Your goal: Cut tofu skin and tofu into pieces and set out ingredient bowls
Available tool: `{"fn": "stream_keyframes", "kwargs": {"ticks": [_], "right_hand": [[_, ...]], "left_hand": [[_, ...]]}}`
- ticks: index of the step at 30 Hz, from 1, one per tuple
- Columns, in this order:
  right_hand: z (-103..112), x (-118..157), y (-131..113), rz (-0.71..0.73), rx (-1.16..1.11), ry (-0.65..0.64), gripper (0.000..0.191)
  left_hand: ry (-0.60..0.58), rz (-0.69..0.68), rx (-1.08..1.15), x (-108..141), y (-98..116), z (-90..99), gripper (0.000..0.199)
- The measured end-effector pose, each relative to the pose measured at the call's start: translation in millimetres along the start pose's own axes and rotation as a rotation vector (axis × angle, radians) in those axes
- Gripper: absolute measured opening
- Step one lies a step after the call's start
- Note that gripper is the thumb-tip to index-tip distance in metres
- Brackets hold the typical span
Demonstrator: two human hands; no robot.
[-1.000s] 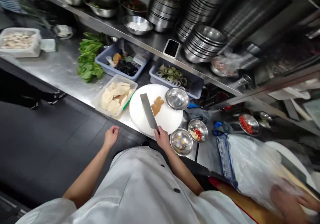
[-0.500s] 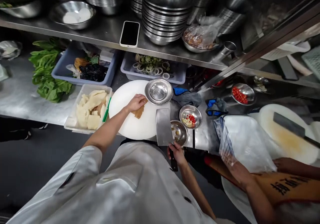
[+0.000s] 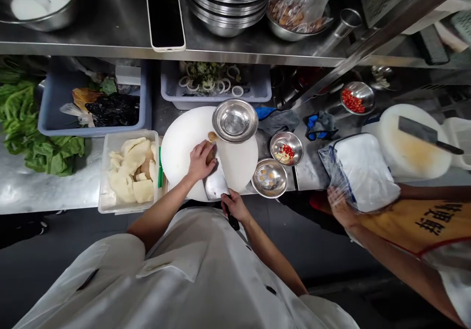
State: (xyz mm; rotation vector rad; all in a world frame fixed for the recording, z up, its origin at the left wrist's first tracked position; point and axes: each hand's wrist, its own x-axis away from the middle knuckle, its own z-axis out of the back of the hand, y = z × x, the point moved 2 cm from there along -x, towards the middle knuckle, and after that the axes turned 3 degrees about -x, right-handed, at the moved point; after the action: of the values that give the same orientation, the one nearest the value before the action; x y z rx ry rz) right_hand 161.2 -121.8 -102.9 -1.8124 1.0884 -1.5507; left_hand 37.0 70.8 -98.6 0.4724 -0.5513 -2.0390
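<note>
My left hand [image 3: 200, 161] rests with curled fingers on a flat brown piece of food [image 3: 210, 156], holding it against the round white cutting board [image 3: 176, 140]. The fingers cover most of the piece. In my right hand [image 3: 235, 207] is the dark handle of a cleaver [image 3: 216, 182]. Its broad blade lies at a slant over the board, right beside my left fingertips. A small brown bit [image 3: 212, 136] shows just beyond those fingers. On the board's far right part sits a shallow metal bowl [image 3: 235, 120].
Left of the board stands a clear tub [image 3: 103, 172] of pale pieces. Two small metal bowls, one with chopped red and pale bits [image 3: 284, 153], stand at the right. A co-worker's hand [image 3: 340, 206] touches a plastic-wrapped white bundle [image 3: 362, 169]. A shelf [image 3: 110, 50] spans the back.
The cleaver has swung left from the board's right edge to beside my left hand. My left fingers have closed down over the brown piece. The whole view has shifted.
</note>
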Motion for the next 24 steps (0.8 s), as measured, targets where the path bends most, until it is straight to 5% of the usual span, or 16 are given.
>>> {"fn": "stream_keyframes", "kwargs": {"ticks": [7,12,15,18,20,22,24], "right_hand": [[-20,12,-32,0.082,-0.064,-0.027,0.033],[0,20,-71,0.133,-0.180,0.086,0.039],[21,33,-80,0.155,-0.234,0.139,0.042],[47,58,-66,0.140,-0.240,0.169,0.043],[67,78,-48,0.116,-0.201,0.195,0.044],[87,97,-29,0.093,-0.129,0.222,0.044],[105,111,-13,0.080,-0.040,0.236,0.044]], "left_hand": [[0.129,-0.033,0.038,-9,13,35.8,0.061],[0.015,-0.098,0.001,-92,61,34.3,0.063],[-0.095,-0.150,0.031,-152,71,23.6,0.050],[0.034,-0.064,0.048,-186,46,30.6,0.029],[0.132,0.078,0.002,-186,14,42.3,0.029],[0.041,0.113,-0.077,-170,-14,49.2,0.027],[-0.129,0.010,-0.153,-144,-29,48.4,0.028]]}}
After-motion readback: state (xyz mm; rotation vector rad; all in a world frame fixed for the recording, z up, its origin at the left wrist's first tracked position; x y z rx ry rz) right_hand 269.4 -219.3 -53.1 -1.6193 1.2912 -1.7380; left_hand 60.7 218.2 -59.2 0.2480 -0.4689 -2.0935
